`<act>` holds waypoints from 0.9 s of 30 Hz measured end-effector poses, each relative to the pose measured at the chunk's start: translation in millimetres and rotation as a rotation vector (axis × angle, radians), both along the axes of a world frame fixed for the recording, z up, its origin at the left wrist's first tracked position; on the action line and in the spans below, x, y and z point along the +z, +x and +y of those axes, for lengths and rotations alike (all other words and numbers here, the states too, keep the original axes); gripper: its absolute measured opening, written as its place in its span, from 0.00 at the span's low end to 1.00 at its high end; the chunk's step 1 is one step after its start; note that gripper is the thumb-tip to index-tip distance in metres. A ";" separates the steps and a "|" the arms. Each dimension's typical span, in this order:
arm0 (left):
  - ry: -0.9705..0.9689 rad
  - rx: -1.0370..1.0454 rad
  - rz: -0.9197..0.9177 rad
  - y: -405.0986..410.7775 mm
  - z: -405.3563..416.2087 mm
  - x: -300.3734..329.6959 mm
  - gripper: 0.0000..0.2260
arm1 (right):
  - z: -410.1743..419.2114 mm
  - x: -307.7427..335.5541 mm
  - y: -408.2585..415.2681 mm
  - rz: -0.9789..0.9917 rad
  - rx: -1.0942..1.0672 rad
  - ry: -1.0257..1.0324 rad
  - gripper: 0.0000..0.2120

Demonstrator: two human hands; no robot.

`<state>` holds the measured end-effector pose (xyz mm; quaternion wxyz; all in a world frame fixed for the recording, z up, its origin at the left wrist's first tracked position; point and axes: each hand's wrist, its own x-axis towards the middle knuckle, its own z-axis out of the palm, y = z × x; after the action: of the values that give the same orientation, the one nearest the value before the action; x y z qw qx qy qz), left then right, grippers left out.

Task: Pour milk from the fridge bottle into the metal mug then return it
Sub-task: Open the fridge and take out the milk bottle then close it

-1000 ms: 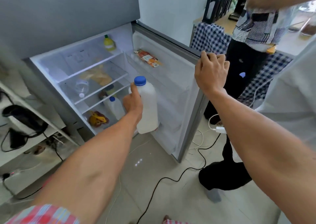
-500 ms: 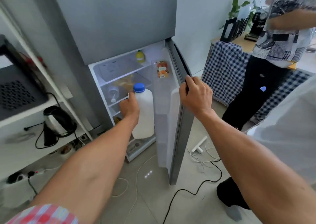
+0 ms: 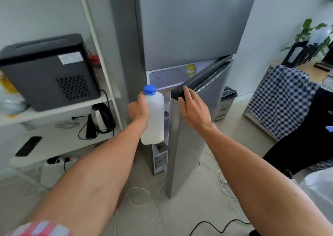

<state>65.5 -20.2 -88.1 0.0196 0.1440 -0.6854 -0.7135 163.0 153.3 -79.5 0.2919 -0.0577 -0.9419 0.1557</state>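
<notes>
Head view: a person stands before a grey fridge (image 3: 187, 25), both arms reaching forward.
Fridge: its lower door (image 3: 182, 145) is swung most of the way shut, leaving a narrow gap through which a lit shelf and a yellow-capped bottle (image 3: 190, 69) show.
Door: the right hand (image 3: 193, 106) rests on its top corner, fingers laid over the edge with the thumb against the face; this looks like a push to shut it, since the milk is already out.
Shelving: on the left, a white rack carries a black box appliance (image 3: 46, 72), with a kettle (image 3: 100, 117) on the shelf below and a dark flat remote-like thing (image 3: 28, 145) near its front edge.
Bottle: the white milk bottle (image 3: 155, 118) is outside the fridge, in the air just left of the door edge, apart from it.
Left hand: the left hand (image 3: 138, 109) grips the bottle from its left side, fingers wrapped round the upper body or handle, which leaves the other hand free for the door.
Axis: the bottle's long axis runs near vertical, leaning slightly, blue cap (image 3: 150, 89) up and base down; kept that way and capped, nothing should spill.
Mug: no metal mug in view, so the pour is yet to come.
</notes>
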 end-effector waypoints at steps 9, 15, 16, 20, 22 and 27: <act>-0.009 0.115 0.015 -27.2 -32.0 25.7 0.20 | -14.4 -21.9 -87.3 -0.146 0.182 0.052 0.27; -0.029 0.189 0.018 -38.3 -32.9 31.7 0.19 | -14.8 -10.9 -134.4 -0.358 0.266 0.124 0.39; -0.035 0.199 0.019 -39.4 -32.3 31.8 0.19 | -14.3 -8.1 -140.8 -0.398 0.267 0.137 0.40; -0.029 0.194 0.027 -44.9 -28.5 30.3 0.18 | -13.6 1.5 -160.6 -0.519 0.293 0.149 0.41; -0.025 0.190 0.025 -45.9 -26.0 30.5 0.18 | -13.9 4.2 -165.2 -0.546 0.292 0.144 0.42; -0.021 0.203 0.029 -47.2 -19.8 30.3 0.18 | -14.5 5.8 -169.0 -0.584 0.314 0.154 0.43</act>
<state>18.3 -40.0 -57.8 0.1030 0.2021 -0.6745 -0.7026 -6.0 138.8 -73.8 -0.0141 0.0680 -0.9921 0.1042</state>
